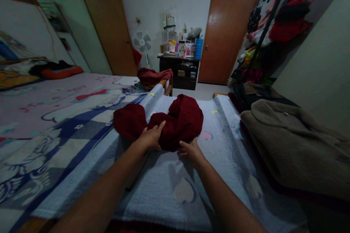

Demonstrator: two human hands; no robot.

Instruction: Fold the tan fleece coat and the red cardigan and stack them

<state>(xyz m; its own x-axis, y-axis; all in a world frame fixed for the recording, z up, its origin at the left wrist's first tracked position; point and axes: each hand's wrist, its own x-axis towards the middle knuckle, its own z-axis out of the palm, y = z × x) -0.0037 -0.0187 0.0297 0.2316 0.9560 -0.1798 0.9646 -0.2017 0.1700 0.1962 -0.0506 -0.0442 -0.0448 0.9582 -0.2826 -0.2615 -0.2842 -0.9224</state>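
Note:
A dark red cloth item (188, 120), possibly a garment, lies bunched on the light blue patterned sheet (218, 182). My left hand (151, 136) rests on its near left part, fingers stretched out over the folds and thumb apart. At its lower right edge, my right hand (191, 151) has its fingers spread and touching or almost touching the cloth. Neither hand shows a closed grip. Beneath my left wrist runs a thin dark edge that I cannot make out.
Folded brown-grey clothing (295, 142) is stacked on the right. A reddish cloth (154, 76) hangs over a wooden bed corner. A pink patterned blanket (62, 98) covers the left side. Farther back stand a fan (142, 42), a dark cabinet (179, 74) and a wooden door (222, 32).

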